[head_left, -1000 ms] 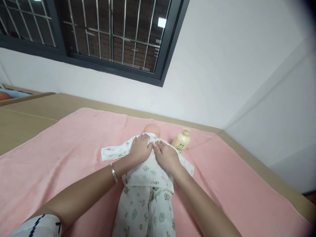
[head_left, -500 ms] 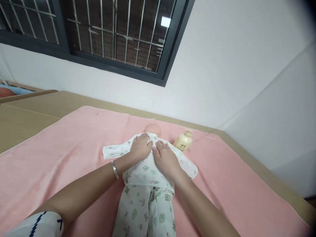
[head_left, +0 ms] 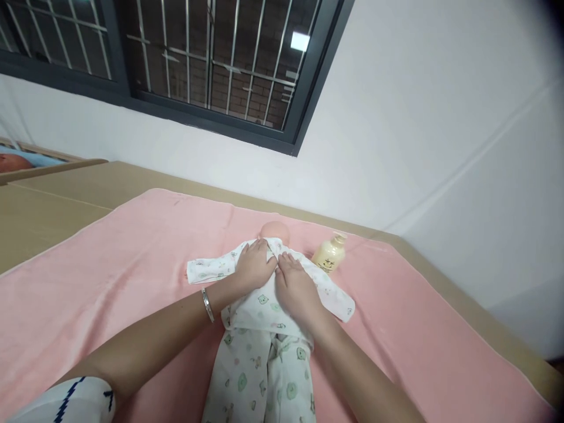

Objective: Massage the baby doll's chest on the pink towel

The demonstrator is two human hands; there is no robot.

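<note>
A baby doll lies on a pink blanket, its head toward the wall. It wears a white printed top and matching trousers. Flat on the upper chest of the top rests my left hand, fingers stretched toward the doll's neck. My right hand lies flat beside it on the chest, and the two thumbs nearly meet. A silver bangle circles my left wrist. Both of the doll's sleeves spread out to the sides. Neither hand grips anything.
A cream pump bottle leans or lies on the blanket right of the doll's shoulder. Beyond the tan table edge rises a white wall with a dark-framed barred window. Something reddish on blue shows at far left.
Both hands stay flat on the doll's chest with hardly any movement. The whole view has shifted slightly, so things appear a little further right.
</note>
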